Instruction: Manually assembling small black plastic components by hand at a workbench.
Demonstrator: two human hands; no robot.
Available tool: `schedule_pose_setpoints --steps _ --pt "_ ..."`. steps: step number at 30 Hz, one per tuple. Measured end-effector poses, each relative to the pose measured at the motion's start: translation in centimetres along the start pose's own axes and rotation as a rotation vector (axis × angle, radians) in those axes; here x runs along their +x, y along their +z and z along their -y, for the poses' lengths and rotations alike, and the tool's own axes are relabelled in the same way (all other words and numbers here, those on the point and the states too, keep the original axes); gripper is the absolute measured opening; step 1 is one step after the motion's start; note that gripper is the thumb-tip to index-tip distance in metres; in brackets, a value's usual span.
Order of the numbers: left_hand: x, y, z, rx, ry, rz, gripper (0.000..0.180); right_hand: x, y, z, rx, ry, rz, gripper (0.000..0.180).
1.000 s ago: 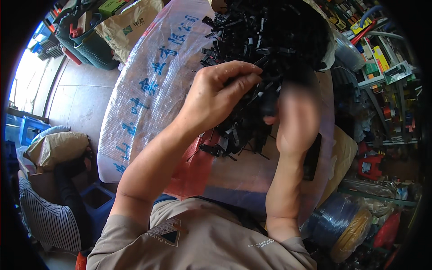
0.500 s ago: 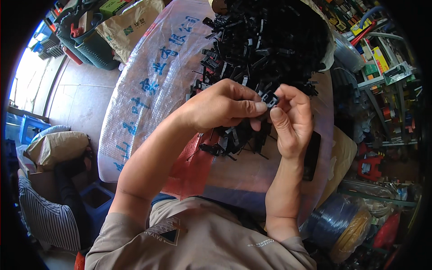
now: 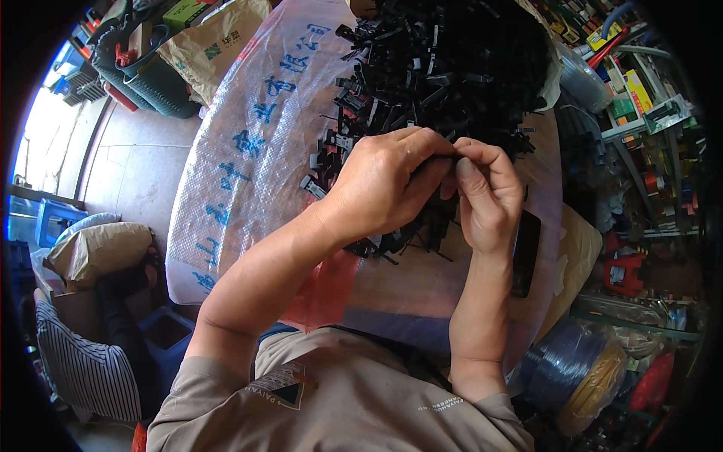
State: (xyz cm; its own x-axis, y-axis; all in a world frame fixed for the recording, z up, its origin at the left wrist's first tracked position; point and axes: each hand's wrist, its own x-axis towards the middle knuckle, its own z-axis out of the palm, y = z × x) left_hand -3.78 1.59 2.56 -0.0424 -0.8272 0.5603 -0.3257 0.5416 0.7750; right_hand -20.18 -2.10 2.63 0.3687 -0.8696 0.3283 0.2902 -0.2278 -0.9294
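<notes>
The person is wearing a grey-beige T-shirt with a dark triangle print edged in white, white lettering running just left of that print, smaller white text sitting well to its right, and short sleeves.

Bright light is entering through an opening at far left and falling across the grey floor; a blue stool is standing nearby. At right, a cluttered metal rack is lining the room, and a red stool is standing near it.
</notes>
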Motion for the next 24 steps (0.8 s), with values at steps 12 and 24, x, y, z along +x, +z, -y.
schedule_pose_setpoints --steps 12,24 --pt "-0.1 0.5 -0.1 0.122 0.126 -0.045 0.011 -0.2 -0.5 -0.2 0.062 -0.03 0.044 0.011" --pt "0.7 -1.1 0.4 -1.07 -0.66 -0.014 0.026 -0.6 -1.3 1.2 -0.304 -0.109 0.231 0.014"
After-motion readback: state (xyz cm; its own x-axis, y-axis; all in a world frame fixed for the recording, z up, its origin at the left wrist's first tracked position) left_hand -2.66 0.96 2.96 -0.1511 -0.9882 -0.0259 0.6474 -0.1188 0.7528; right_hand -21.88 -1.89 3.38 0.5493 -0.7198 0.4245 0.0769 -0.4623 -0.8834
